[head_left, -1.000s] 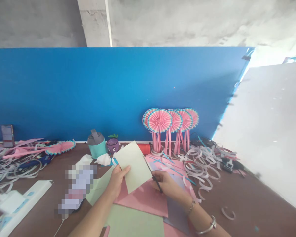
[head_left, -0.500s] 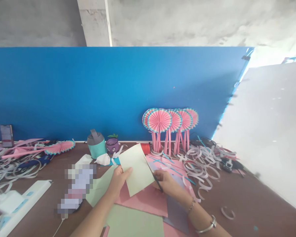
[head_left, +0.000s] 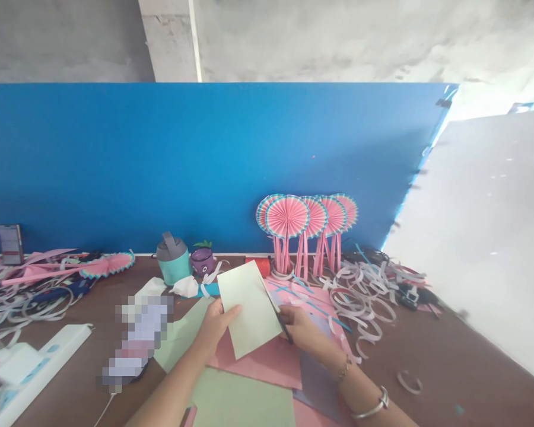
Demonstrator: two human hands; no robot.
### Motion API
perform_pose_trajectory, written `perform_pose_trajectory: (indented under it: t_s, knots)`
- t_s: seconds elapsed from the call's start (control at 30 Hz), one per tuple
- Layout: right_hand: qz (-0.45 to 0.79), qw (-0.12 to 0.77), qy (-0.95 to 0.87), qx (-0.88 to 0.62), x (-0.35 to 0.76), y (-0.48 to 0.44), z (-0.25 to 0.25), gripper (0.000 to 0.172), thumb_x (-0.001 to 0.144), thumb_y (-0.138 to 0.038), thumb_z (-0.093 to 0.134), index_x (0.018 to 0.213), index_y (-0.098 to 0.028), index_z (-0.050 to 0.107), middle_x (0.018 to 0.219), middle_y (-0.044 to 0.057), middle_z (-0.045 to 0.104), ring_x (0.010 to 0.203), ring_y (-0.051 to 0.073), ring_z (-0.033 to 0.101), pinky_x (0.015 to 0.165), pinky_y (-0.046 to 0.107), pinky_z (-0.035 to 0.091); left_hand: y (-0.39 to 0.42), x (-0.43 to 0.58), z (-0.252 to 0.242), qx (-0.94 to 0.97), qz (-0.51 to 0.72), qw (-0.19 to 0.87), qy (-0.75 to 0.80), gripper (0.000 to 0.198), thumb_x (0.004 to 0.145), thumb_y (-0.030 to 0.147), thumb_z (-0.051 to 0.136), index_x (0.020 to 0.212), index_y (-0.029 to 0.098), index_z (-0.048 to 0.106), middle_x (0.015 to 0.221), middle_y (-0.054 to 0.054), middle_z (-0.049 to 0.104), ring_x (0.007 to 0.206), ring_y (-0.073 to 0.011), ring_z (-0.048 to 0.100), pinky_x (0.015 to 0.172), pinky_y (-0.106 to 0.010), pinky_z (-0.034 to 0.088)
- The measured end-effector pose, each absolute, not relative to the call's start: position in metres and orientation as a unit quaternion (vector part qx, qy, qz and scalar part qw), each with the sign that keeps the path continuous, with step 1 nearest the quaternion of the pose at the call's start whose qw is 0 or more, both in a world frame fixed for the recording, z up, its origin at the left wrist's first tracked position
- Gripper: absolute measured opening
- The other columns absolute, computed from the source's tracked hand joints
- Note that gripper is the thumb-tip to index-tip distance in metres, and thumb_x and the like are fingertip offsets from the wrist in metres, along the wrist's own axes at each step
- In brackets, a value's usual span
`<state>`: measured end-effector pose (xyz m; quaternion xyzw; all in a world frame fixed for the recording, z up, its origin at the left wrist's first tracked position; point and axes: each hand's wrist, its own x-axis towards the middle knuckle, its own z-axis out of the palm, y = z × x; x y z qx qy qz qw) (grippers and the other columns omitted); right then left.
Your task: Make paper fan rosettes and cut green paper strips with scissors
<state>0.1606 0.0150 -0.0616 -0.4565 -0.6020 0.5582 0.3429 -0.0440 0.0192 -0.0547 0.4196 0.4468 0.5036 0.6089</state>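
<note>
The left hand [head_left: 214,325] pinches the pale sheet [head_left: 251,314], thumb on top, other fingers partly hidden beneath. From that thumb the sheet lies rightward, its long axis running away and slanting slightly left. The right hand [head_left: 299,327], its fingers closed around a dark tool [head_left: 287,333], is nearer the sheet's right edge. Pink paper [head_left: 267,370] lies below the fingers on the surface [head_left: 449,344].

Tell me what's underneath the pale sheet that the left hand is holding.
Below the pale sheet in the left hand, pink paper shows past its lower edge, lying partly over green paper. What the sheet itself covers is hidden.
</note>
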Motion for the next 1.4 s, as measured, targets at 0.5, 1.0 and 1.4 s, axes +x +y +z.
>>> perform_pose_trajectory:
  t_s: [0.5, 1.0, 1.4]
  knots:
    - [0.524, 0.333, -0.611, -0.491, 0.157, 0.009, -0.047, 0.004, 0.059, -0.017, 0.048, 0.061, -0.021, 0.050, 0.057, -0.004, 0.057, 0.045, 0.009, 0.043, 0.043, 0.020, 0.028, 0.016, -0.042, -0.051, 0.414, 0.498, 0.613, 0.453, 0.048, 0.057, 0.037, 0.078, 0.096, 0.011, 0.064, 0.097, -0.014, 0.072, 0.091, -0.0317, 0.066, 0.076, -0.038, 0.051]
    - [0.534, 0.344, -0.605, -0.480, 0.158, 0.009, -0.050, 0.003, 0.058, -0.018, 0.048, 0.059, -0.021, 0.047, 0.055, -0.004, 0.055, 0.045, 0.009, 0.042, 0.044, 0.021, 0.031, 0.020, -0.043, -0.055, 0.425, 0.501, 0.611, 0.442, 0.045, 0.057, 0.037, 0.077, 0.093, 0.012, 0.065, 0.094, -0.013, 0.073, 0.088, -0.0307, 0.066, 0.078, -0.038, 0.050]
    - [0.503, 0.329, -0.617, -0.508, 0.156, 0.008, -0.043, 0.008, 0.058, -0.017, 0.049, 0.054, -0.022, 0.043, 0.055, -0.003, 0.056, 0.048, 0.011, 0.045, 0.045, 0.022, 0.033, 0.016, -0.042, -0.052, 0.426, 0.503, 0.607, 0.444, 0.044, 0.058, 0.036, 0.077, 0.093, 0.012, 0.067, 0.095, -0.013, 0.073, 0.090, -0.0302, 0.066, 0.080, -0.038, 0.049]
